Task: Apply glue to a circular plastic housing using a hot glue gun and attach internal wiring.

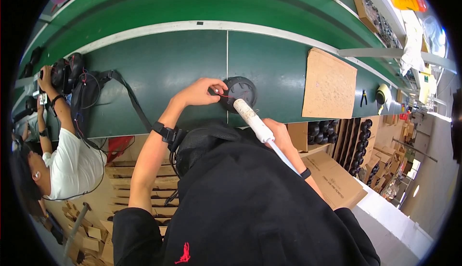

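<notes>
A round black plastic part [243,90] with a ribbed inner face lies on the green bench. My left hand [204,91] is at its left side, thumb and forefinger closed on a thin red wire [226,96] that runs into the part. A white cylindrical tool [250,119], stained brown at its far end, slants across the part's near edge, with a pale cord [284,156] trailing from it. My right hand [276,130] is behind this tool at the bench's near edge. Its fingers are mostly hidden, so whether it grips the tool is unclear.
A brown cardboard sheet [329,85] lies to the right, with pliers [364,98] and a tape roll [383,94] beyond. At left, a co-worker [72,165] handles black parts beside a black strap [127,92]. Cardboard boxes [332,179] stand below the bench.
</notes>
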A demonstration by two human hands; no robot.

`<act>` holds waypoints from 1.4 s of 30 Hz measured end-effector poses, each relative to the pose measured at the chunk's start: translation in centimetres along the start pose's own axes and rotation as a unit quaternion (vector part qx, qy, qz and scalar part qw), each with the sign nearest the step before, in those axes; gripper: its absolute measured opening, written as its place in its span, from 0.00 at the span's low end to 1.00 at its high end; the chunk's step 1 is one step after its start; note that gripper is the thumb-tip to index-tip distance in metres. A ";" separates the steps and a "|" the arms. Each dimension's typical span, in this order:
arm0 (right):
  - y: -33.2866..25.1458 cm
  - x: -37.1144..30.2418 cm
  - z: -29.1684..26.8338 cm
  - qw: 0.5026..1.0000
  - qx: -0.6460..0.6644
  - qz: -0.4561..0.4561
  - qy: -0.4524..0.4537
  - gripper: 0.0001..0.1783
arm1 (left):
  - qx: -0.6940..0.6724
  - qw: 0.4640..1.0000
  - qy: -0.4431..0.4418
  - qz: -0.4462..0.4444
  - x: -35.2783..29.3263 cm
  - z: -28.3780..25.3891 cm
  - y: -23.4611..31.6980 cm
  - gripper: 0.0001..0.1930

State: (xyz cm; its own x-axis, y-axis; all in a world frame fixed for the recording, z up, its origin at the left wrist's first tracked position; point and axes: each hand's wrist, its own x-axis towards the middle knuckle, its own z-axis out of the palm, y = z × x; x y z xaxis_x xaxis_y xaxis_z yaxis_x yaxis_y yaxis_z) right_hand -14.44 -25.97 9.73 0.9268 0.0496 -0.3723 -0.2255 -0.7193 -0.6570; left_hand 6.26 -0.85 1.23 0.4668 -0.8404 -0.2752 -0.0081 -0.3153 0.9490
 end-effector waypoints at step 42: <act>-0.1 0.1 2.2 0.994 -0.096 -0.052 0.020 0.17 | 0.042 0.998 -0.049 -0.021 7.4 1.0 -0.6 0.09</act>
State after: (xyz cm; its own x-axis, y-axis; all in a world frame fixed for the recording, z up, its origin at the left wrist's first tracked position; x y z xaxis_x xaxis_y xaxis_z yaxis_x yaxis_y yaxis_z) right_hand -14.94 -24.34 8.31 0.9539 0.1054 -0.2812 -0.0711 -0.8306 -0.5523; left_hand 8.79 -7.34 -1.51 0.3795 -0.8635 -0.3322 -0.0668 -0.3837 0.9210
